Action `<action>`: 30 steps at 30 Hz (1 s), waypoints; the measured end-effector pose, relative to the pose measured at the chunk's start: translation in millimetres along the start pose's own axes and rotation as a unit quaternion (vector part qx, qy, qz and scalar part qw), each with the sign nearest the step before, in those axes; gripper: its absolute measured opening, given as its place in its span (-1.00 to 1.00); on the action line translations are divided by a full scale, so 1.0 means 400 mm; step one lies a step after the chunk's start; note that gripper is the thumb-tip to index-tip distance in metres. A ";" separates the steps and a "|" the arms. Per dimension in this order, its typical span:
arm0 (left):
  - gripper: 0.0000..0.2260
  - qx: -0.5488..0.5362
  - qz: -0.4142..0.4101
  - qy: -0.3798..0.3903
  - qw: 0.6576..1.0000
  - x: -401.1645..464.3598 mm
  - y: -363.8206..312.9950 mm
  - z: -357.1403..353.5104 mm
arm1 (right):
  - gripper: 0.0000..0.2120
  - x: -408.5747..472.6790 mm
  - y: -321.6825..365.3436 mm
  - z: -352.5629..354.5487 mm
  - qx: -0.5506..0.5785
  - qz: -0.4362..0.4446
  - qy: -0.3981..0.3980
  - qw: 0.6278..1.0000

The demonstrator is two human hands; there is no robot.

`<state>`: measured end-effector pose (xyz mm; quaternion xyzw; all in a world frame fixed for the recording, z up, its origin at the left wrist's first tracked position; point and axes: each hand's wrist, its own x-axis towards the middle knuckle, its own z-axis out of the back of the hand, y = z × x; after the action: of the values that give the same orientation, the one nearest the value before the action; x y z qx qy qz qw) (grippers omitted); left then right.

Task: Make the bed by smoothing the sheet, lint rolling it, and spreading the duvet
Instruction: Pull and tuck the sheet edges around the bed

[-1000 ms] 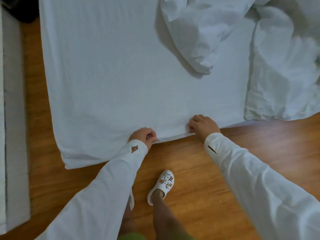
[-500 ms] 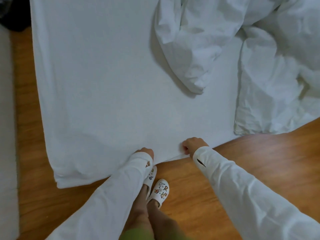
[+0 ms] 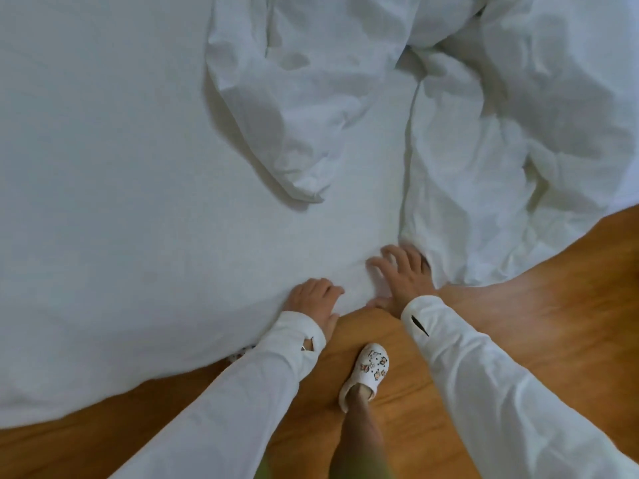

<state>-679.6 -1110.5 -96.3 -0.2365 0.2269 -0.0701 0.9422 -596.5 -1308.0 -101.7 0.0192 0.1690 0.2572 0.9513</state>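
The white sheet (image 3: 114, 188) covers the low bed and fills the upper left of the view. A crumpled white duvet (image 3: 491, 133) lies bunched at the top and right, one fold (image 3: 276, 108) hanging toward the middle. My left hand (image 3: 314, 299) rests on the sheet's near edge, its fingers lying over the fabric. Just to the right, my right hand (image 3: 403, 278) presses flat on the sheet with fingers spread, beside the duvet's lower corner.
Wooden floor (image 3: 539, 305) runs along the bed's near side. My foot in a white decorated clog (image 3: 366, 375) stands on the floor between my white-sleeved arms. The other clog barely shows under the left sleeve.
Both hands have let go of the sheet's edge and now lie on top of it. I have shifted right and leaned closer; the duvet looks nearer.
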 end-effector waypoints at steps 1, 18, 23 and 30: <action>-0.56 0.004 -0.006 -0.010 1.000 0.040 -0.049 -0.005 | -0.18 -0.003 -0.053 0.005 -0.024 0.023 -0.022 0.999; -0.58 -0.084 0.174 -0.016 0.981 0.462 -0.422 0.099 | -0.05 0.025 -0.507 0.212 0.068 -0.299 0.049 0.951; -0.68 -0.091 0.259 -0.263 0.925 0.492 -0.317 0.313 | -0.21 0.162 -0.489 0.279 0.126 -0.119 -0.020 0.985; -0.40 0.071 0.216 -0.135 0.964 0.546 -0.162 0.249 | -0.21 0.297 -0.466 0.227 0.101 0.006 0.099 0.990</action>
<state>-441.5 -1178.6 -73.5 -0.1216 0.1373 0.1516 0.9713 -380.2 -1406.2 -76.3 0.0908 0.2872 0.2452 0.9215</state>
